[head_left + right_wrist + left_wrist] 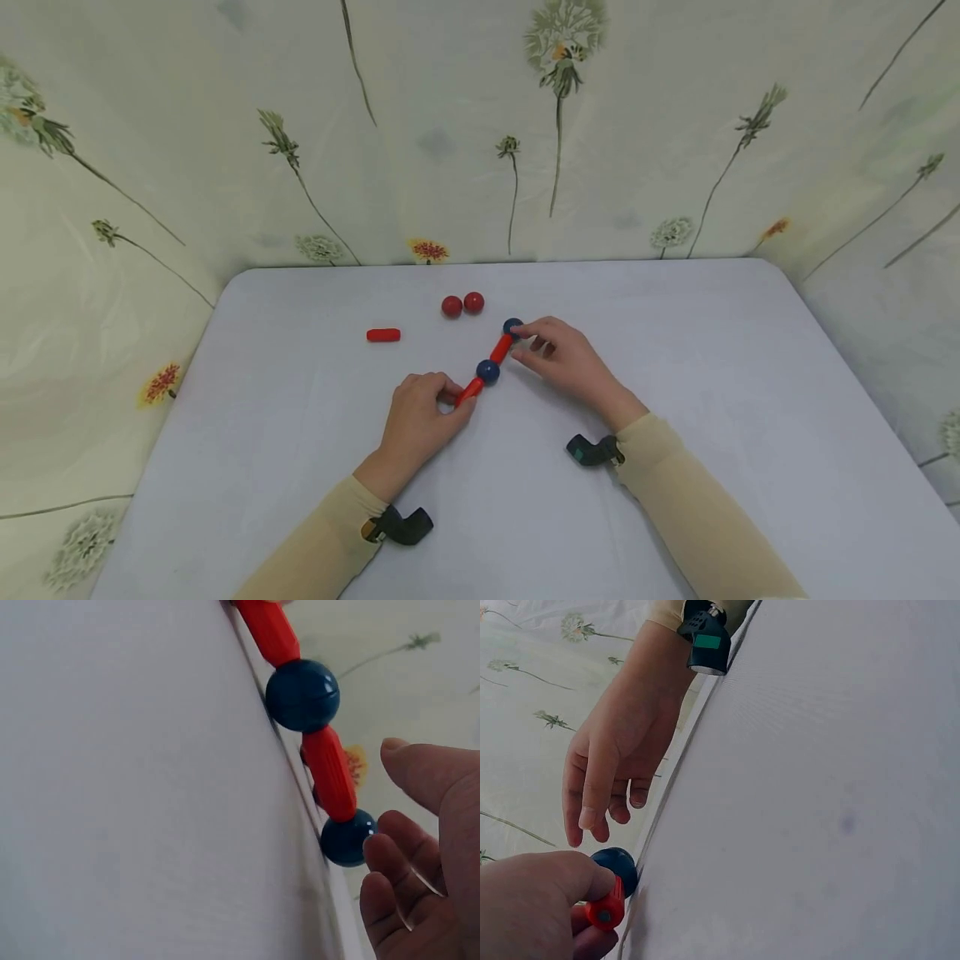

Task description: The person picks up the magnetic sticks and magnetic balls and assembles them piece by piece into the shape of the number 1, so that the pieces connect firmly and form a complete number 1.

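Observation:
A chain of two red rods and two blue balls slants across the white table in the head view. My left hand (418,417) pinches the near red rod (470,390) between thumb and fingers; its round free end faces the camera in the left wrist view. Beyond it come one blue ball (488,372), a second red rod (330,774) and the far blue ball (347,838). Beside that far ball is my right hand (566,358), thumb held apart and fingers loosely bent, with a fingertip right at the ball's surface.
Two red balls (452,307) sit side by side beyond the chain, and a loose red rod (383,335) lies to their left. A flower-printed cloth (450,183) hangs behind the table (712,350). Dark cameras (403,527) are strapped at both wrists.

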Action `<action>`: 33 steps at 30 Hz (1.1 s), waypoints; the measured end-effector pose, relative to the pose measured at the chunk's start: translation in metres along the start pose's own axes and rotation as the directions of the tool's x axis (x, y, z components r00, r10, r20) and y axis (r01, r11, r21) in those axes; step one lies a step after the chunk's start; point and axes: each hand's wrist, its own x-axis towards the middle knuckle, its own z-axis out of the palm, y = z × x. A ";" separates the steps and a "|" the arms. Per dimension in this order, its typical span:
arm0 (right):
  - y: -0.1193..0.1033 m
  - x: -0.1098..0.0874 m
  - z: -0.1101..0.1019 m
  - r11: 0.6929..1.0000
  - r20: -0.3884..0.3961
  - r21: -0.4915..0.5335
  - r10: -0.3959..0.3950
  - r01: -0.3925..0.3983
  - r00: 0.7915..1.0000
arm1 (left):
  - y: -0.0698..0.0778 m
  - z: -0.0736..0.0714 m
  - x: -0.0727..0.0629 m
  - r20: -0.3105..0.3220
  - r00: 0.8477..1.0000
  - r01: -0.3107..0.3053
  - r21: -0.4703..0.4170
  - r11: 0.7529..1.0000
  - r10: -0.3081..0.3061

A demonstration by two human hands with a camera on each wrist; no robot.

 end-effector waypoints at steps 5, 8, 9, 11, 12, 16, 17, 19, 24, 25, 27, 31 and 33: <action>-0.006 -0.006 0.009 1.000 0.013 0.010 -0.024 0.024 1.000 | 0.000 0.000 0.001 -0.009 1.000 -0.006 0.002 1.000 0.006; -0.009 -0.008 0.014 0.999 0.020 0.030 -0.045 0.045 0.999 | 0.000 0.000 0.001 -0.016 1.000 -0.012 0.004 1.000 0.012; -0.010 -0.008 0.016 0.998 0.022 0.036 -0.051 0.051 0.998 | 0.000 0.000 0.001 -0.018 1.000 -0.015 0.006 1.000 0.015; -0.011 -0.009 0.019 0.997 0.024 0.041 -0.060 0.059 0.998 | 0.000 0.000 0.001 -0.020 1.000 -0.023 0.011 1.000 0.023; -0.011 -0.010 0.021 0.997 0.023 0.042 -0.062 0.061 0.998 | 0.000 0.000 0.001 -0.021 0.999 -0.028 0.014 1.000 0.028; -0.012 -0.010 0.024 0.996 0.012 0.048 -0.074 0.073 0.997 | -0.001 0.001 0.002 -0.027 0.999 -0.042 0.012 0.999 0.043; -0.013 -0.011 0.025 0.996 0.009 0.050 -0.075 0.074 0.997 | -0.001 0.001 0.003 -0.029 0.999 -0.045 0.013 0.999 0.045; -0.012 -0.011 0.026 0.996 0.005 0.050 -0.075 0.074 0.997 | -0.001 0.002 0.003 -0.032 0.998 -0.050 0.014 0.999 0.050; -0.012 -0.011 0.029 0.996 0.004 0.053 -0.074 0.073 0.997 | -0.001 0.002 0.004 -0.027 0.998 -0.050 0.019 0.999 0.051; -0.012 -0.011 0.030 0.996 0.004 0.052 -0.073 0.073 0.997 | 0.000 0.002 0.004 -0.025 0.999 -0.046 0.019 0.999 0.046; -0.013 -0.011 0.031 0.996 0.002 0.044 -0.075 0.075 0.997 | -0.001 0.003 0.004 -0.022 0.999 -0.038 0.022 0.999 0.039; -0.013 -0.012 0.032 0.996 -0.002 0.024 -0.081 0.081 0.997 | -0.001 0.004 0.005 -0.024 0.999 -0.036 0.026 0.999 0.036; -0.014 -0.012 0.033 0.996 -0.005 0.018 -0.082 0.082 0.997 | -0.002 0.004 0.004 -0.026 0.999 -0.042 0.027 0.999 0.043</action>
